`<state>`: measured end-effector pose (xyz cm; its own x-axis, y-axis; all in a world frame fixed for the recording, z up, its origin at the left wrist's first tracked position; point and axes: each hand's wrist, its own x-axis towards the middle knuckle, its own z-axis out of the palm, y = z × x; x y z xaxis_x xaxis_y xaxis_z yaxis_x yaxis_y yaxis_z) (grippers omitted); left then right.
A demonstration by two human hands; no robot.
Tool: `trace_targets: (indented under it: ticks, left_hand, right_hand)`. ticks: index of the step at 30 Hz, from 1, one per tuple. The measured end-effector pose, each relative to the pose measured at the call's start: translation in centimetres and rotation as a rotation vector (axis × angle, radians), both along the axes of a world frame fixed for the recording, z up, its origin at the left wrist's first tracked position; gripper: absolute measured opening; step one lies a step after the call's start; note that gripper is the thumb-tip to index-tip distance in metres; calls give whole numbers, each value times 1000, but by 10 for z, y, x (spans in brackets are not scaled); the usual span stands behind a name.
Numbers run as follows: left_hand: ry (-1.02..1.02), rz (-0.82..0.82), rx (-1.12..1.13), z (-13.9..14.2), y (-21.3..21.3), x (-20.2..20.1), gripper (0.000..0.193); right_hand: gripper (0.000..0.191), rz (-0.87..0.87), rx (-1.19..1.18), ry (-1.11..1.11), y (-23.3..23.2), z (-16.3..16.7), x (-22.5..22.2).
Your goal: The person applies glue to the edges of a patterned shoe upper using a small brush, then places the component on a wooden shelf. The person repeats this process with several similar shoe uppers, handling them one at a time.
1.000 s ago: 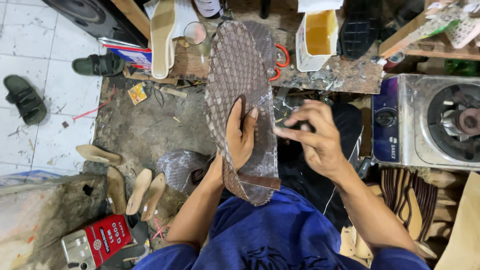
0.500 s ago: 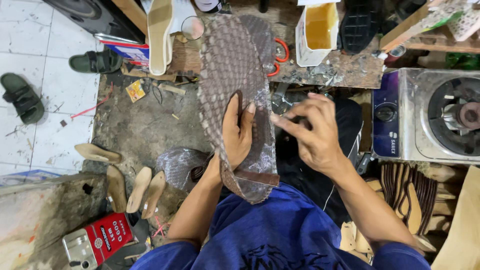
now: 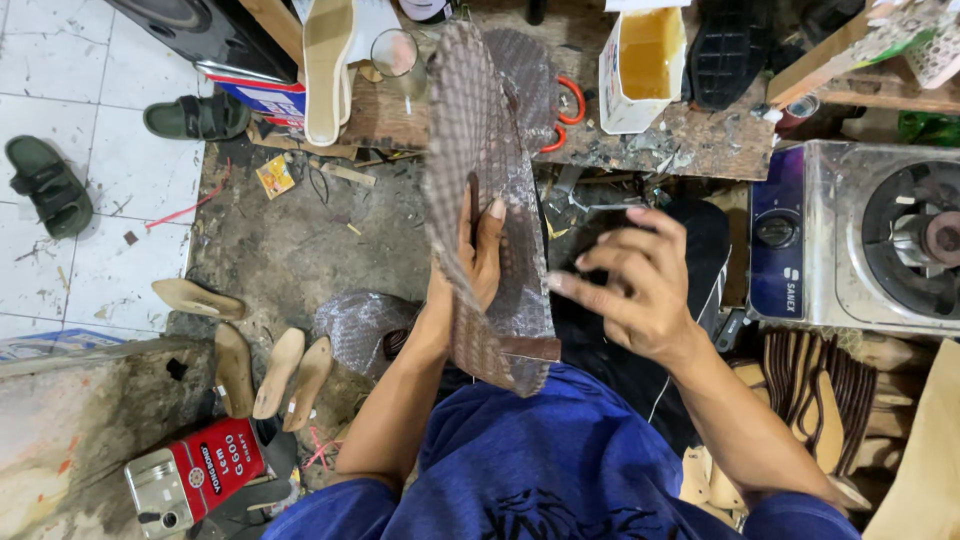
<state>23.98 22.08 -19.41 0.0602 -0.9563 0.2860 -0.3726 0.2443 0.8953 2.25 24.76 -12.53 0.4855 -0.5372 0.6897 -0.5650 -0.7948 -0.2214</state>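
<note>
two hands work over one woven brown sheet (image 3: 480, 170): the left hand (image 3: 475, 255) grips it upright at the middle, fingers wrapped around its edge, while the right hand (image 3: 625, 290) hovers just beside it, fingers loosely spread, holding nothing. four tan insoles (image 3: 270, 370) lie on the floor, two green sandals (image 3: 50, 185) beyond.

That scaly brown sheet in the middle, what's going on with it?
A person in a blue shirt, seen from above, holds a scaly brown sheet upright in the left hand, fingers wrapped round its edge. The right hand hovers just beside it, fingers spread, not touching it. Around them is a cluttered shoemaking spot: wooden shoe lasts on the floor, a pale sole on the workbench, and a small gas stove at the right.
</note>
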Motion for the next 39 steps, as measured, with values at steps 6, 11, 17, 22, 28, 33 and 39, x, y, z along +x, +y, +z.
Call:
trace_targets:
  ticks: [6, 11, 17, 22, 28, 33, 39]
  left_hand:
    - [-22, 22, -58, 4, -1, 0, 51]
    - [124, 39, 387, 7, -3, 2, 43]
    - [113, -34, -164, 2, -8, 0, 50]
    - [556, -46, -49, -2, -17, -7, 55]
    - [589, 73, -99, -10, -25, -25, 58]
    - [304, 193, -162, -15, -19, -54, 61]
    - [704, -238, -17, 7, -22, -69, 66]
  right_hand:
    - [54, 43, 164, -155, -2, 6, 7]
    - [64, -110, 163, 47, -8, 10, 8]
    - [56, -75, 170, -14, -11, 11, 3]
    - [78, -407, 229, -223, -19, 15, -16]
    - [124, 178, 774, -829, 9, -14, 1]
    - [149, 380, 978, -1130, 29, -26, 34]
    - [144, 43, 858, -1364, 27, -4, 24]
